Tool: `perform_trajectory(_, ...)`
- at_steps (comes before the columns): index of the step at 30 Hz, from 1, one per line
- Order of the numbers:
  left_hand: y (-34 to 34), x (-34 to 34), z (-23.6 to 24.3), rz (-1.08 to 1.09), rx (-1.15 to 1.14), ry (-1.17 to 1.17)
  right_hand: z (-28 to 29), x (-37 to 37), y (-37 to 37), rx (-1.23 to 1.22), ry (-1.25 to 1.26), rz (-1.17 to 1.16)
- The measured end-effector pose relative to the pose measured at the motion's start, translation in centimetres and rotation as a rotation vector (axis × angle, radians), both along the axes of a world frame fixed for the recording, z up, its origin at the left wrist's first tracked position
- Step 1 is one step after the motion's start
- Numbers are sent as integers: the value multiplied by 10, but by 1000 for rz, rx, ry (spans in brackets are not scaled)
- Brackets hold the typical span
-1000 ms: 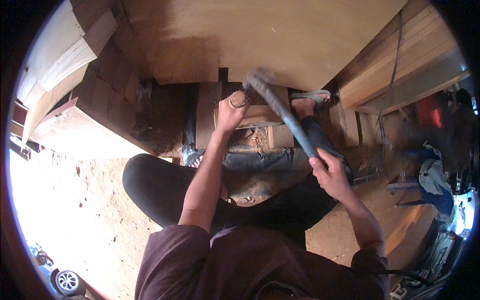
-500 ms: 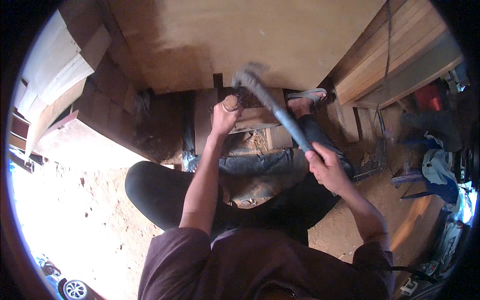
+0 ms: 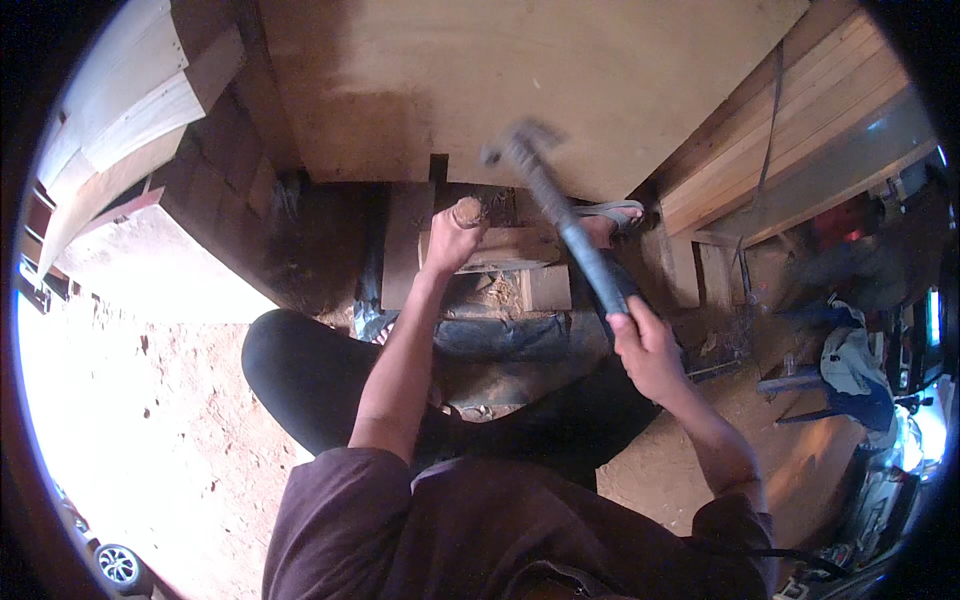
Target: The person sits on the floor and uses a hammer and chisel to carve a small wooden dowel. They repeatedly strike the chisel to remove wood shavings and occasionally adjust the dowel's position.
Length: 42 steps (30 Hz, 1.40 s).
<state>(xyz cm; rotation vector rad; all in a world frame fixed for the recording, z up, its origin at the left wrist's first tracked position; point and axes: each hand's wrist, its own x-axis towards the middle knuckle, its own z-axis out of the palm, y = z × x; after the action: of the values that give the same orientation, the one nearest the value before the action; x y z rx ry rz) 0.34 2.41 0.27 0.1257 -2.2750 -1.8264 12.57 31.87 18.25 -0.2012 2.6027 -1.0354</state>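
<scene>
My left hand [image 3: 453, 245] is closed around an upright wooden-handled chisel [image 3: 467, 211]; only the round, worn butt shows above my fist, and the blade is hidden. Beside it lies a wooden piece [image 3: 515, 250] set across the work spot, with pale shavings [image 3: 500, 292] and a small wood block [image 3: 546, 288] on its near side. In my right hand [image 3: 645, 350], the fingers wrap the lower end of a hammer [image 3: 572, 232] with a blue-grey handle. Its head, blurred by motion, is raised up and to the right of the chisel's butt, apart from it.
A large wooden panel [image 3: 560, 70] stands just beyond my hands. Stacked boards [image 3: 790, 130] rise at the right, and sheets of wood [image 3: 130, 130] lean at the left. My sandalled foot [image 3: 605, 225] rests near the hammer. Blue and grey clutter [image 3: 850, 380] lies far right.
The hammer head has moved away from the chisel's butt, up and to the right. My left hand keeps its grip on the chisel in about the same spot. The whole view has shifted slightly.
</scene>
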Motion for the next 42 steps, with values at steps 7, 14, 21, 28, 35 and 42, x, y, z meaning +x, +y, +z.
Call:
perform_trajectory(7,2,1,-12,36,-112,53,-18,9,-9,-56,87,-65)
perform_trajectory(14,-1,3,-3,15,-60,-12,-18,7,-6,-97,52,-10)
perform_trajectory(21,0,4,0,8,-55,-36,-14,17,-6,-430,-40,-135)
perform_trajectory(28,0,4,3,28,-56,-35,-28,6,-8,-60,-147,20)
perform_trajectory(35,0,1,-10,10,5,-60,-5,16,-13,-557,60,-18)
perform_trajectory(42,2,4,-3,39,-27,55,-37,13,-13,100,27,32)
